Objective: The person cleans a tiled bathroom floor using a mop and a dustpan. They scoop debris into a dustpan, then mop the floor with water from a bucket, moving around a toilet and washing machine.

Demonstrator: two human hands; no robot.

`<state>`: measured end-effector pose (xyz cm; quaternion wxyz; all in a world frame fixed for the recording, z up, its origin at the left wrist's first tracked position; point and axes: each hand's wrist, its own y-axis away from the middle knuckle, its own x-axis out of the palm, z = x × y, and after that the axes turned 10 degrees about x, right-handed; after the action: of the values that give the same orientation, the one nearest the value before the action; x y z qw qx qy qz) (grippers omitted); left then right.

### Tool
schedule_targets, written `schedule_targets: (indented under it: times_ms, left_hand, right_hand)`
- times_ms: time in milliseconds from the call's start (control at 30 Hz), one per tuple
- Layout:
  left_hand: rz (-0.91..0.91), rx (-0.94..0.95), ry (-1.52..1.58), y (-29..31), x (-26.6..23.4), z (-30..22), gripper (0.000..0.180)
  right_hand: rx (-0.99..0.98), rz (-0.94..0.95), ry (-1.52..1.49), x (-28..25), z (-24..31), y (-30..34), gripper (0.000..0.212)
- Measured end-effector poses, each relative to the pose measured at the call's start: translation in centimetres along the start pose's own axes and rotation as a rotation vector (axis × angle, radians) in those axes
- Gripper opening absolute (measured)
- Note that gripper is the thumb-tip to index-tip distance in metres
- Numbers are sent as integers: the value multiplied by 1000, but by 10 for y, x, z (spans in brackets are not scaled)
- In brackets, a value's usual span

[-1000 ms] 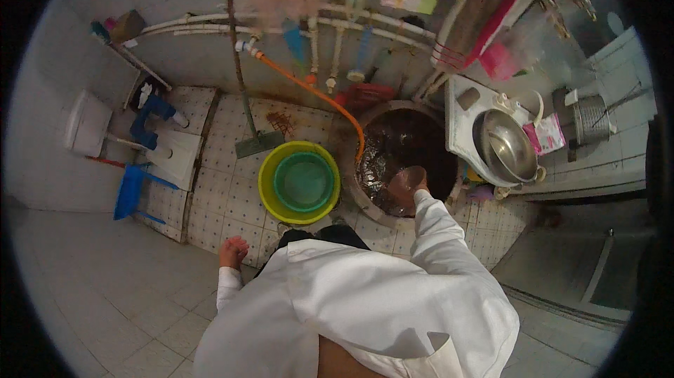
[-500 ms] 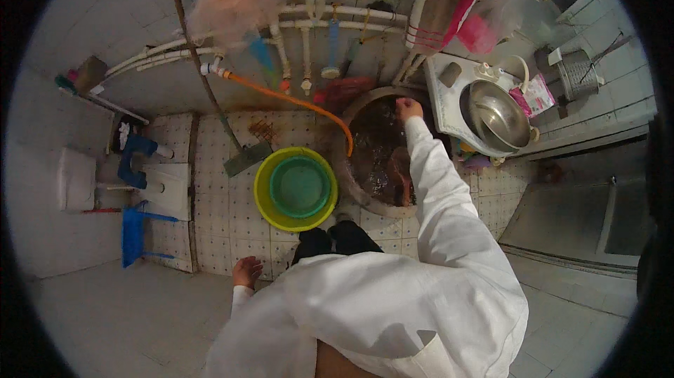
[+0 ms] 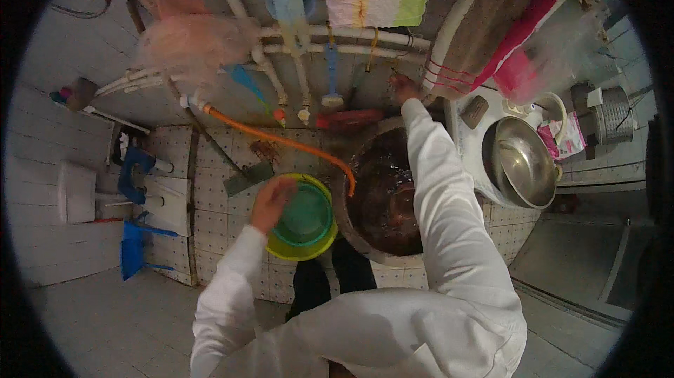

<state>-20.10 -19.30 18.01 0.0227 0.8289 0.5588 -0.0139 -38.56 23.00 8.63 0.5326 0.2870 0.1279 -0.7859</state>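
Note:
My right hand (image 3: 406, 88) is raised to the wall beyond the round vat (image 3: 342, 213), beside the hanging brown and pink towel (image 3: 516, 20). Its fingers are small and dim, and whether they hold anything is not clear. Dark water (image 3: 382, 202) fills the vat, and the end of an orange hose (image 3: 295, 141) hangs over its left side. My left hand (image 3: 274, 204), smeared by motion, hovers over the left edge of a green basin (image 3: 303, 215). That basin sits inside a larger yellow-green basin (image 3: 286, 252) on the tiled floor.
A metal pan (image 3: 523, 160) stands on a white sink unit (image 3: 463, 129) at right. White pipes (image 3: 337, 31) run along the wall, with a blue brush (image 3: 331, 76) hanging below. A long-handled scrubber (image 3: 247, 178) leans left of the basins; a blue dustpan (image 3: 132, 248) is farther left.
My right hand has moved up from over the vat toward the wall. My left hand has come forward from beside my body to the basins. The view has shifted closer to the wall.

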Motion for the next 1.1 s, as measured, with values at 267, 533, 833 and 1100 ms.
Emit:
schedule_targets:
  times_ms: [267, 533, 833, 1100]
  left_hand:
    - [176, 350, -394, -230, 137, -12, 38]
    - [184, -125, 164, -283, 179, 47, 37]
    - [111, -810, 1355, -188, 223, 56, 29]
    - [-65, -837, 1371, -97, 246, -27, 15]
  right_hand:
    - [3, 236, -531, -53, 54, 77, 25]
    - [20, 251, -1025, -101, 72, 135, 22]
    - [-297, 257, -978, -158, 137, 265, 33]
    - [-74, 600, -1181, -177, 124, 345, 52]
